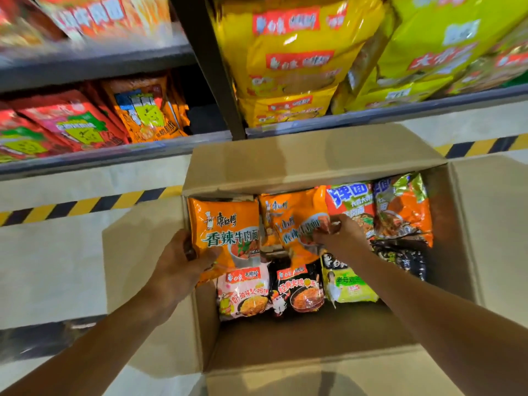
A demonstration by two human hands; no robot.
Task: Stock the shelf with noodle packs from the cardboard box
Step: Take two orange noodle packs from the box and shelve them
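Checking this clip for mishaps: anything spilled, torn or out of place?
Nothing stands out. Noodle packs lie jumbled but intact in the cardboard box; left hand and right hand each grip an orange pack.

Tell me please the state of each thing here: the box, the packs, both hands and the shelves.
cardboard box: open, flaps folded out, partly filled with packs.
left hand: grips an orange noodle pack at its left edge.
right hand: pinches a second orange pack, still in the box.
pink pack: lying flat in the box.
black pack: lying flat in the box.
green pack: lying in the box.
shelves: stocked with packs.
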